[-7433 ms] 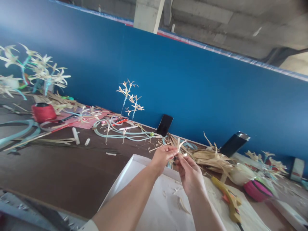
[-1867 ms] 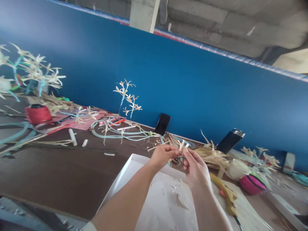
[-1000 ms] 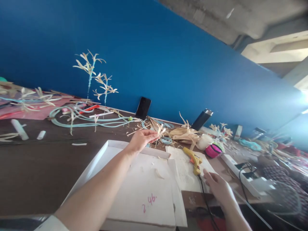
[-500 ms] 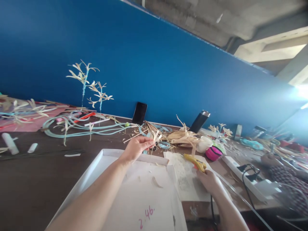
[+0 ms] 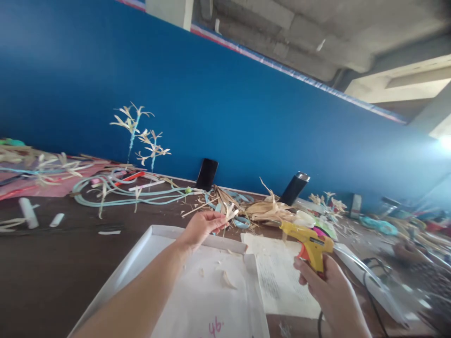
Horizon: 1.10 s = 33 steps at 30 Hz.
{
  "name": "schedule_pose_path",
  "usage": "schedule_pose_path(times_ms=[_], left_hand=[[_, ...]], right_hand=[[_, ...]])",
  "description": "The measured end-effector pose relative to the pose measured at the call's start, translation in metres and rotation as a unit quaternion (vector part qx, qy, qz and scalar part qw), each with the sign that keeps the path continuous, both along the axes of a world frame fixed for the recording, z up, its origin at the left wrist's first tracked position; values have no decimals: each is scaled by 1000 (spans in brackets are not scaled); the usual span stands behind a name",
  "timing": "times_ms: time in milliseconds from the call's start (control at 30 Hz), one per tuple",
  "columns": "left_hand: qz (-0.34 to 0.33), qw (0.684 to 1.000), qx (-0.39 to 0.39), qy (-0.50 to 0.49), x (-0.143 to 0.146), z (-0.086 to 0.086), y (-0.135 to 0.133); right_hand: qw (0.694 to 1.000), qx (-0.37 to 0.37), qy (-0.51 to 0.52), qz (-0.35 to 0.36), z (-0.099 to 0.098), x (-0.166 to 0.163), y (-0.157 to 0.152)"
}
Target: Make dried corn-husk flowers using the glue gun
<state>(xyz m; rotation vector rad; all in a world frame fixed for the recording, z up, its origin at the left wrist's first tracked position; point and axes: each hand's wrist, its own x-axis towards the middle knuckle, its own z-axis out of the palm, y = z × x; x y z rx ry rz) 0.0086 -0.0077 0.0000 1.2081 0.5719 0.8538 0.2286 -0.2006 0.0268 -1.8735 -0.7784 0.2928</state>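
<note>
Over the far edge of a white box lid [image 5: 162,234], my left hand [image 5: 204,227] pinches a small pale flower [image 5: 230,212] that looks made of dried husk strips. On the right, my right hand [image 5: 326,284] is wrapped around the handle of a yellow hot glue gun [image 5: 306,239] with an orange trigger. Its nozzle points left, above a printed sheet of paper [image 5: 275,272]. Husk scraps [image 5: 229,280] lie in the lid, which bears pink handwritten digits.
Dried husks [image 5: 268,211], a black bottle [image 5: 295,188] and a phone [image 5: 206,173] stand or lie along the blue wall. Light-blue tubing [image 5: 141,199] curves at left, below two husk-flower stems [image 5: 132,131]. At right are a power strip [image 5: 366,281] and another person's hand [image 5: 408,253].
My right hand has lifted the glue gun off the paper and brought it upright, nozzle leftward. My left hand keeps its pinch on the flower. The view has tilted slightly upward.
</note>
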Motion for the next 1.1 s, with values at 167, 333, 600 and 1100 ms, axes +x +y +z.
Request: schedule_pose_path(times_ms=[167, 333, 600, 1100], left_hand=[[12, 999, -43, -30, 1, -2, 0], [8, 996, -67, -59, 3, -4, 3], [2, 995, -74, -69, 1, 1, 3], [17, 997, -35, -63, -1, 4, 3]], right_hand=[[997, 33, 39, 60, 2, -10, 4], [955, 119, 247, 111, -10, -29, 13], [937, 88, 315, 122, -23, -55, 23], [997, -13, 21, 77, 1, -101, 35]])
